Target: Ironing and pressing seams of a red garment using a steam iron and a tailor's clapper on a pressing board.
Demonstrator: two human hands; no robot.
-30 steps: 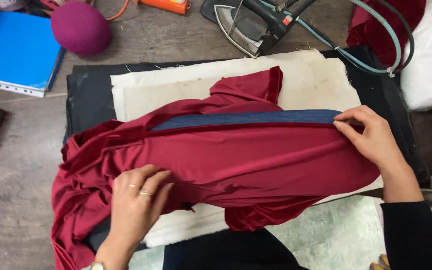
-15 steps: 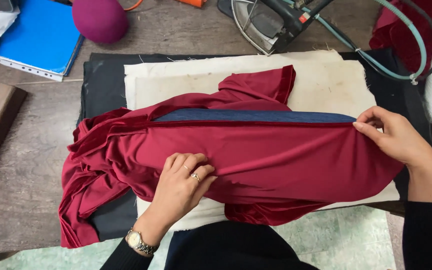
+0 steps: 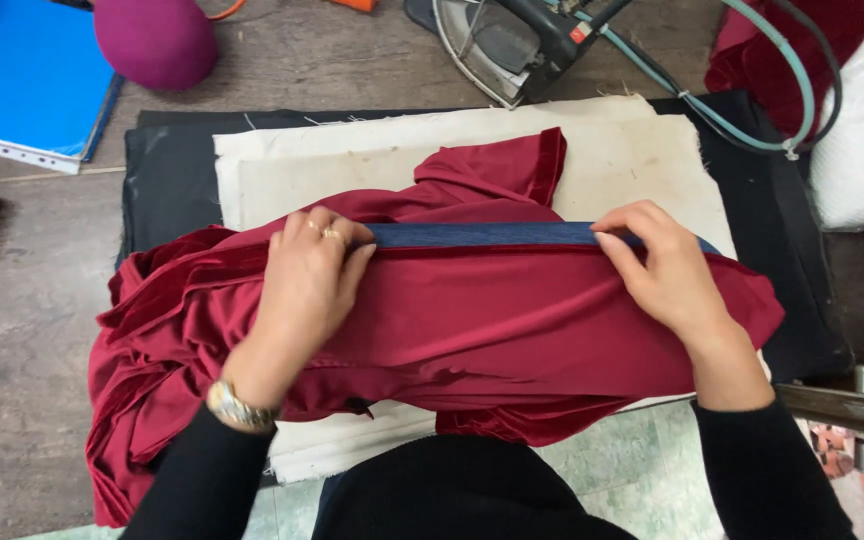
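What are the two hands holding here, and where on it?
Both hands, left and right, press on the red garment along its edge beside the blue strip.

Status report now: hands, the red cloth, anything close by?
Left hand and right hand press red garment along blue band. Iron behind, apart.

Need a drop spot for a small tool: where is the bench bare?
Bare grey wooden bench left of the black underlay cloth, below the blue folder; another strip between purple rounded pad and steam iron. Crowded: the middle, under crimson fabric and both hands.
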